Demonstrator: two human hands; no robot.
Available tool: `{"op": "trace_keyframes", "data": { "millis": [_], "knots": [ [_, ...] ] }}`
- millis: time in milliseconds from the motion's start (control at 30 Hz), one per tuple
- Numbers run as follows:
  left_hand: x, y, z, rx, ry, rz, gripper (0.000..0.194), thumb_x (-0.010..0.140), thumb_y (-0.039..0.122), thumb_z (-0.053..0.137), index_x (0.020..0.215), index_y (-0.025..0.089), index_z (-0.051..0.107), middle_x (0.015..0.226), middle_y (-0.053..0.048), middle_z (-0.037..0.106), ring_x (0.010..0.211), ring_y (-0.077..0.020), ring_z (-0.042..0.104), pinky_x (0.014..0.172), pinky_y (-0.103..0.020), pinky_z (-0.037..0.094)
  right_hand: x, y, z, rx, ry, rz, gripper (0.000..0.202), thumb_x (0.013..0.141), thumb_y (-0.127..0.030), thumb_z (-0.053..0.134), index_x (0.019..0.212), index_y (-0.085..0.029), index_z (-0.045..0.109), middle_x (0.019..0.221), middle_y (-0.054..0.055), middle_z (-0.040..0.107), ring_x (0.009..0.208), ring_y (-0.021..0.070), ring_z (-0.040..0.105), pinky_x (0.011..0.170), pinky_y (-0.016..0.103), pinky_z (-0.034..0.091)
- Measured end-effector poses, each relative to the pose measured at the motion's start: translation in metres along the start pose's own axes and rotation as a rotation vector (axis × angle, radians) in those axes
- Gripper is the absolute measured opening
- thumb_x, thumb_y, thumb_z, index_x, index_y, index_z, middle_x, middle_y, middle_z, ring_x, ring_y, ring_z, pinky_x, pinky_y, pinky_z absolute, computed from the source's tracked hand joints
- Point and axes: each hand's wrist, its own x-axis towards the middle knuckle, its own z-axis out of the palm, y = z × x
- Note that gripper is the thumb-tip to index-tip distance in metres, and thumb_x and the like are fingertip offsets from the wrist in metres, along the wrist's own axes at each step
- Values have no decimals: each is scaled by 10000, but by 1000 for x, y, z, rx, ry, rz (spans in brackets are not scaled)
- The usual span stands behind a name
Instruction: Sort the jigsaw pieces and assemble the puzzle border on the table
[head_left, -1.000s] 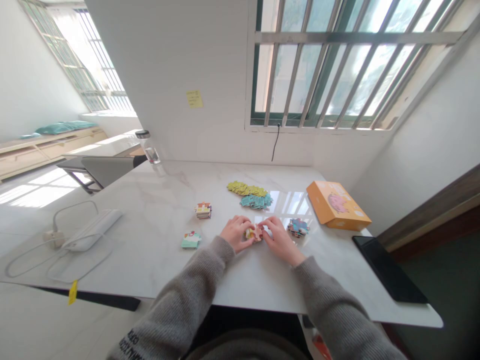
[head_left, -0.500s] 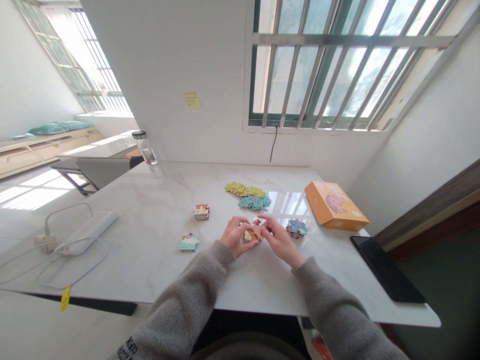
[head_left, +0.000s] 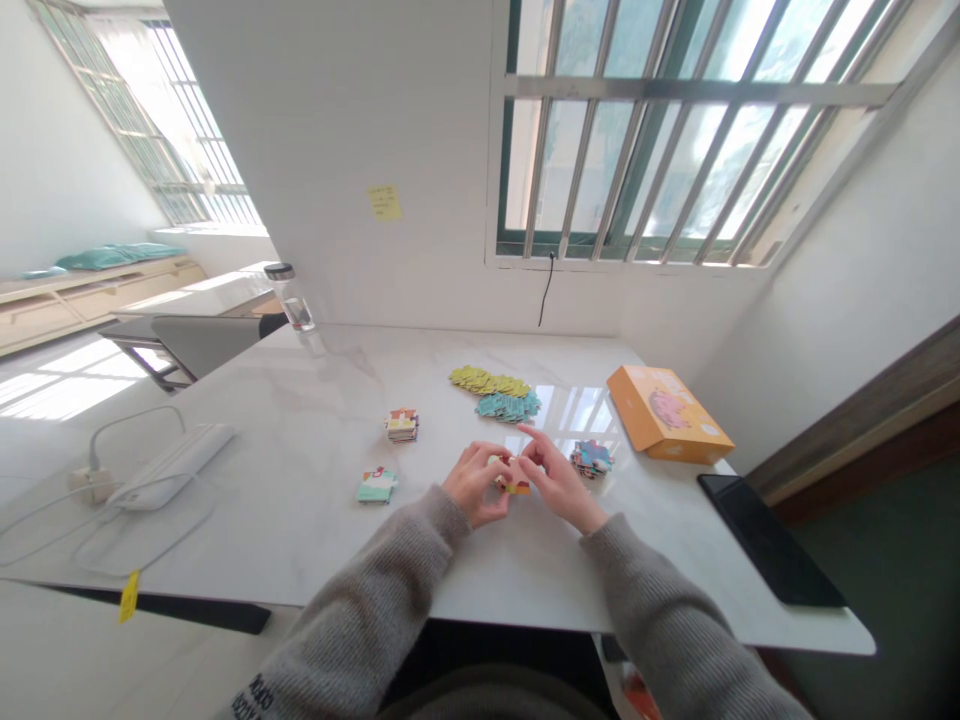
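Observation:
My left hand point(head_left: 477, 484) is closed on the left side of some red and yellow puzzle pieces point(head_left: 516, 485) low over the white table. At their right side is my right hand point(head_left: 553, 478), thumb and a finger pressed together on them and the index finger raised. The fingers hide much of the pieces. A pile of blue puzzle pieces point(head_left: 592, 458) lies just right of my right hand. Beyond both hands are teal pieces point(head_left: 508, 406) and yellow-green pieces point(head_left: 489, 382). To the left sit a stack with orange and white point(head_left: 403, 424) and a mint-green stack point(head_left: 376, 485).
An orange box point(head_left: 670, 412) and a black tablet point(head_left: 771, 538) are on the right of the white table point(head_left: 300, 450). A clear bottle point(head_left: 291, 298) stands at the back left. A white power strip point(head_left: 176, 466) with cables lies at the left.
My left hand has turned and its fingers have curled in more. The pieces between my hands have been tilted or turned, and less red shows at their top.

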Motion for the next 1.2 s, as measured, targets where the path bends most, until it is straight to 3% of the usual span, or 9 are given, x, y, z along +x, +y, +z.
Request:
{"op": "trace_keyframes", "data": {
  "millis": [133, 233, 500, 633, 800, 900, 1000, 1067, 1200],
  "knots": [
    [1, -5, -14, 130, 49, -77, 268, 658, 101, 660, 886, 221, 588, 1129, -73, 663, 1041, -259, 565, 934, -423, 479, 0, 0, -3, -60, 106, 11, 456, 987, -377, 447, 1410, -210, 419, 869, 10, 545, 747, 162, 556, 739, 316, 476],
    [2, -16, -36, 236, 48, -144, 208, 715, 113, 639, 887, 220, 592, 1123, -67, 679, 1054, -263, 563, 955, -432, 461, -1, 1, -3, -140, 89, -2, 439, 992, -341, 430, 1408, -205, 420, 861, 15, 559, 740, 167, 554, 736, 320, 481],
    [-11, -95, -114, 411, 12, -366, 163, 717, 96, 658, 813, 217, 608, 1074, -52, 717, 1027, -268, 551, 968, -466, 444, -2, 7, 2, -396, -40, -39, 259, 993, -332, 461, 1144, -215, 637, 1003, 78, 560, 879, 198, 586, 812, 343, 502],
    [-21, -121, -130, 450, -18, -404, 178, 717, 52, 649, 818, 194, 611, 1077, -68, 711, 1019, -264, 530, 962, -483, 426, -2, 10, 2, -403, -45, -43, 261, 1002, -329, 445, 1146, -215, 631, 1016, 85, 550, 928, 211, 587, 847, 360, 504],
    [-30, -134, -127, 452, -49, -457, 197, 716, 52, 643, 856, 189, 623, 1086, -78, 702, 1033, -271, 529, 953, -495, 430, -1, 9, 2, -403, -50, -41, 256, 1001, -322, 448, 1144, -205, 626, 1025, 91, 542, 950, 215, 584, 867, 369, 499],
    [-29, -130, -124, 455, -15, -417, 183, 711, 50, 637, 816, 198, 610, 1124, -89, 688, 1058, -283, 541, 950, -497, 440, -1, 6, 2, -402, -46, -40, 242, 998, -315, 458, 1122, -202, 633, 1027, 89, 544, 936, 211, 582, 860, 364, 500],
    [-20, -110, -113, 432, 47, -324, 99, 777, 109, 613, 803, 201, 587, 1126, -88, 675, 1062, -263, 554, 970, -471, 444, -1, 3, 2, -393, -40, -45, 221, 996, -303, 463, 1094, -212, 638, 1030, 84, 553, 919, 205, 581, 850, 358, 503],
    [-12, -87, -96, 339, 11, -241, 50, 812, 168, 609, 826, 208, 583, 1025, -63, 686, 995, -236, 583, 968, -442, 454, -1, 4, 2, -391, -34, -46, 211, 993, -291, 467, 1095, -214, 634, 1035, 82, 557, 919, 203, 581, 848, 356, 504],
    [2, -43, -47, 98, -267, -109, 183, 791, 246, 662, 965, 232, 608, 1094, -52, 680, 1043, -232, 596, 957, -407, 471, -2, 9, 2, -402, -29, -59, 189, 973, -248, 485, 1086, -206, 630, 1024, 79, 554, 944, 205, 580, 856, 355, 503]
  ]
}}
